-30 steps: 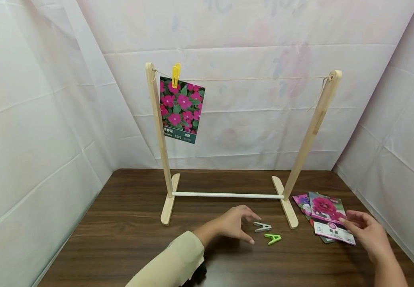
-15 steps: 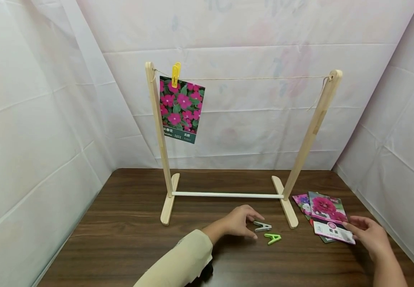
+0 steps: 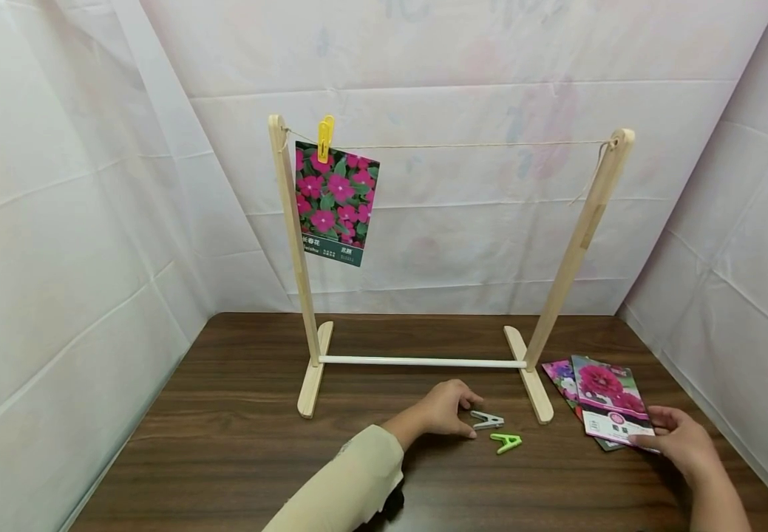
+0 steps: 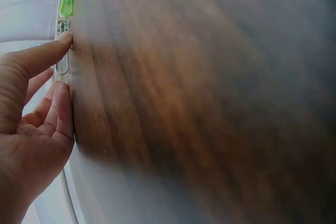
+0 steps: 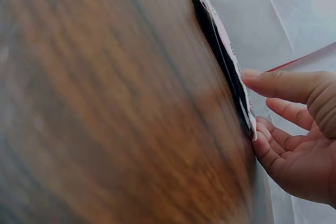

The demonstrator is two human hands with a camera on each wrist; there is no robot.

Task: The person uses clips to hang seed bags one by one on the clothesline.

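Observation:
On the table in the head view, my left hand [image 3: 446,410] is beside a grey clothespin [image 3: 488,420], thumb and fingers spread apart around its near ends. A green clothespin [image 3: 506,442] lies just in front of the grey one. To the right, my right hand [image 3: 683,443] grips the lower right corner of a seed packet [image 3: 606,391] with a pink flower, thumb on top. This packet lies over other packets [image 3: 562,378]. In the right wrist view the thumb touches the edge of the packet [image 5: 223,35]; fingertips meet its lower end.
A wooden stand [image 3: 304,281] holds a string [image 3: 463,145] between two posts. A yellow clothespin [image 3: 325,139] near the left post holds a pink-flowered packet [image 3: 337,199] on it. A white rod [image 3: 423,361] joins the feet. White cloth [image 3: 457,244] surrounds the table.
My left hand has moved slightly right, up to the grey clothespin. The right hand has shifted down to the top packet's corner, and that packet has moved very slightly left.

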